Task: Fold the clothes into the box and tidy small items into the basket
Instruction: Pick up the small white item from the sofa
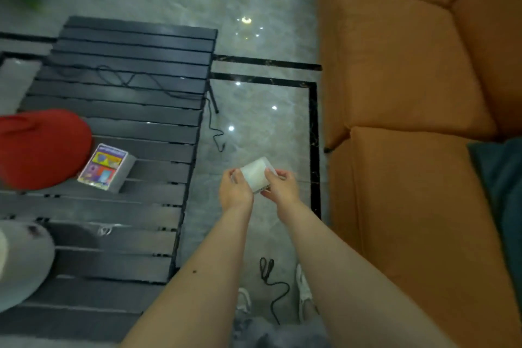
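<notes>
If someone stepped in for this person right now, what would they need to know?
Left hand and right hand: both hold a small white box-like item between them, above the floor beside the table.
On the slatted black table: a red cap, a colourful card box, a black cable trailing off the edge, and a pale hat at the near left.
Another black cable lies on the floor between the feet.
A dark green cloth lies on the orange sofa.
No basket or storage box is in view, so nothing shows as tidied yet; all of this looks left to do.

colourful box [106, 167], print blurred, unreadable
</notes>
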{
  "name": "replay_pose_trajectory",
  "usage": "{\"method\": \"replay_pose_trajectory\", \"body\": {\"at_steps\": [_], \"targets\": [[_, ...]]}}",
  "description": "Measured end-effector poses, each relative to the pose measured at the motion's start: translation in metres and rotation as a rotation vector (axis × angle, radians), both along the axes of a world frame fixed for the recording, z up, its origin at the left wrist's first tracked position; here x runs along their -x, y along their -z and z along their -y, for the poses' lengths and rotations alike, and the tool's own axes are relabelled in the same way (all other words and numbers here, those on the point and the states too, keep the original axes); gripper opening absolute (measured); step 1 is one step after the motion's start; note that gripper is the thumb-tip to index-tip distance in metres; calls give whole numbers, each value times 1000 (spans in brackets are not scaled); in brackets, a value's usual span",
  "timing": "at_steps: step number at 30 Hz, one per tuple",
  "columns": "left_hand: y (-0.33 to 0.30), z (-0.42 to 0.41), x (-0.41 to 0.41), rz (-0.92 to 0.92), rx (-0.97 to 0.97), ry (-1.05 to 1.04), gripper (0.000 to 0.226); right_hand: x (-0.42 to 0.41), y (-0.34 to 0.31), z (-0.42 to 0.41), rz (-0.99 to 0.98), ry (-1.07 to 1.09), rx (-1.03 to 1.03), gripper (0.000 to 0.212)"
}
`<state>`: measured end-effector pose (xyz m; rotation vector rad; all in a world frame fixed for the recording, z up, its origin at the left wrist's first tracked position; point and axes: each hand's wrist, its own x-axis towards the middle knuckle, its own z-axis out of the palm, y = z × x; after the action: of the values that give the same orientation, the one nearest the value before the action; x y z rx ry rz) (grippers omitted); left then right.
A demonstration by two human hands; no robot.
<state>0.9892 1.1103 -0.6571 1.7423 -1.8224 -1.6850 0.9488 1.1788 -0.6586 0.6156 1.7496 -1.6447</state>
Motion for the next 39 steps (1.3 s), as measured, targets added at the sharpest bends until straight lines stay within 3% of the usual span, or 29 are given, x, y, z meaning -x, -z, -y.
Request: {"method": "replay_pose_trajectory", "body": {"at_steps": [8, 15, 22, 28, 34, 39], "targets": [[10, 79, -51, 52, 10, -397, 28, -28, 6, 101, 20, -398, -23, 28], [18, 95, -77, -21, -56, -743, 30, -37, 7, 154, -7, -766, -14, 20], [6, 134, -123, -60, 69, -1034, 31, -86, -6, 214, -56, -1071, 58, 32], [-7, 202, -194, -66, 213, -1130, 34, -153, -19, 289, -57, -1190, 150, 17], [-17, 259, -261, -93, 256, -1216, 36, -220, -26, 346, -52, -1235, 225, 19], [-16, 317, -321, -73, 137, -1367, 39, -279, -34, 410, -143, -1440, 200, 48]]}}
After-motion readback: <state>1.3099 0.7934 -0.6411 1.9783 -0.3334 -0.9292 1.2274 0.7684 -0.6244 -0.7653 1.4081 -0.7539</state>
